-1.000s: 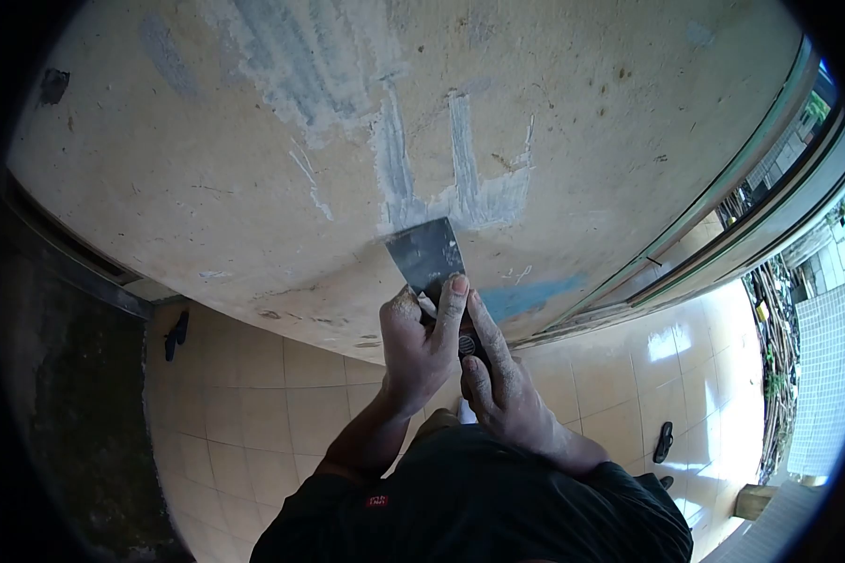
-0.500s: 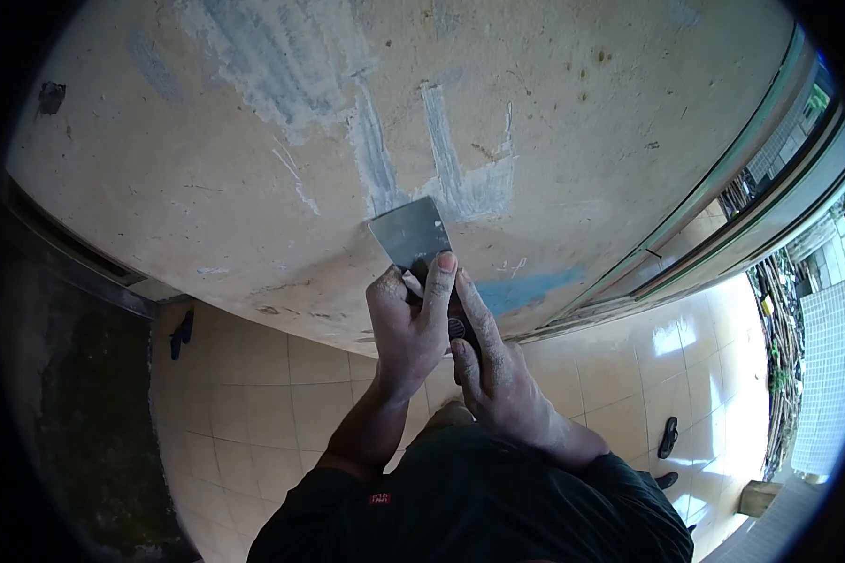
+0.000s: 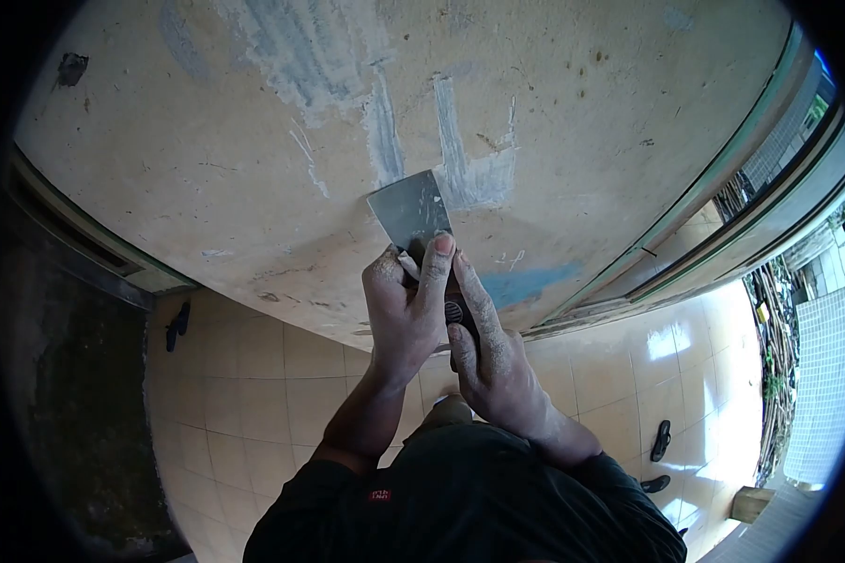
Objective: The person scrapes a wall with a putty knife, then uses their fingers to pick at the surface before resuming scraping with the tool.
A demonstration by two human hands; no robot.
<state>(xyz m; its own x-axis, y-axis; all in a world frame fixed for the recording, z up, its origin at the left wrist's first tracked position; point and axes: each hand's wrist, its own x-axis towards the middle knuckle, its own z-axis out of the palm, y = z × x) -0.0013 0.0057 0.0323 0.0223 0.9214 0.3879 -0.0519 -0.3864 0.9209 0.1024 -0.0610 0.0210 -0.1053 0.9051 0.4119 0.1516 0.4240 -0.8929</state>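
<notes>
A putty knife (image 3: 411, 208) with a wide metal blade and a dark handle is in both my hands, its blade edge up against the beige wall (image 3: 591, 141). My left hand (image 3: 402, 305) is closed around the neck, with the thumb along the base of the blade. A small whitish piece (image 3: 408, 266) shows between its fingers; I cannot make out what it is. Lower down, my right hand (image 3: 499, 368) grips the handle, index finger stretched along it. Pale dust coats both hands. Just above the blade are grey-white filler strips (image 3: 382, 131) and an L-shaped filler patch (image 3: 486, 180).
A larger filler patch (image 3: 296, 52) lies higher on the wall, a blue paint mark (image 3: 530, 283) lower right. A window frame (image 3: 714, 235) runs along the right. Sandals (image 3: 661, 441) lie on the tiled floor (image 3: 253, 394), and stacked sticks (image 3: 775, 366) stand at far right.
Both hands and the putty knife have moved a little up the wall, bringing the blade closer to the filler strips. The grip looks the same, and the view has shifted slightly.
</notes>
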